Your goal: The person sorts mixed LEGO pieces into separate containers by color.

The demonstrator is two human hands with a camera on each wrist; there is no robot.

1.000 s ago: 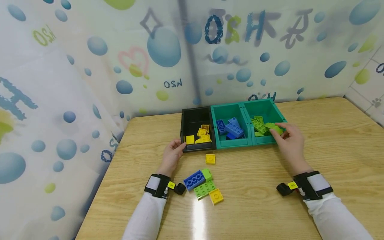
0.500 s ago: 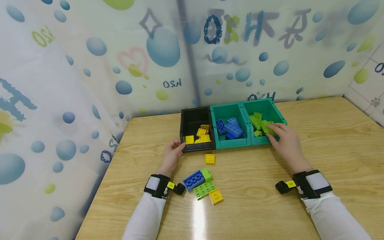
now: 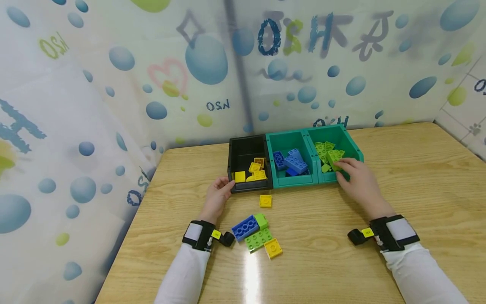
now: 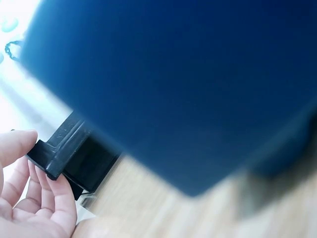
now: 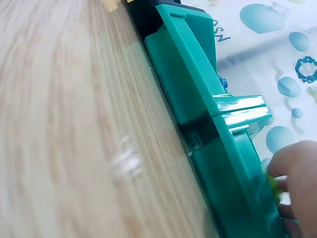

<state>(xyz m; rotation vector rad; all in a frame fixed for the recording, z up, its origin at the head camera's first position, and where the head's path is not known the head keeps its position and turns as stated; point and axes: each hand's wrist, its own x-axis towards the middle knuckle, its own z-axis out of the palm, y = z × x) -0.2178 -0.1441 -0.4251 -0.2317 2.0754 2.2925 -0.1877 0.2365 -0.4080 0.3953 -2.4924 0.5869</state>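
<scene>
In the head view my left hand [image 3: 217,197] grips the front left corner of a black bin [image 3: 247,147], which holds several yellow bricks [image 3: 255,167]. The left wrist view shows the thumb over the rim [image 4: 58,148] and fingers curled under it. My right hand [image 3: 360,183] reaches over the front of the right teal bin [image 3: 334,134] and pinches a lime green toy brick [image 3: 336,156] between thumb and fingers. More green bricks [image 3: 321,148] lie below it. In the right wrist view, the hand [image 5: 301,171] partly hides a green brick [image 5: 272,184].
The middle teal bin [image 3: 287,138] holds several blue bricks [image 3: 296,162]. On the wooden table [image 3: 319,253] lie a blue brick [image 3: 245,228], a green brick [image 3: 259,240] and two yellow ones, one a square piece [image 3: 265,201]. A blurred blue shape [image 4: 188,89] covers much of the left wrist view.
My right hand has shifted slightly left with the green brick, which now stands more steeply among the others. The left hand stays at the black bin's corner.
</scene>
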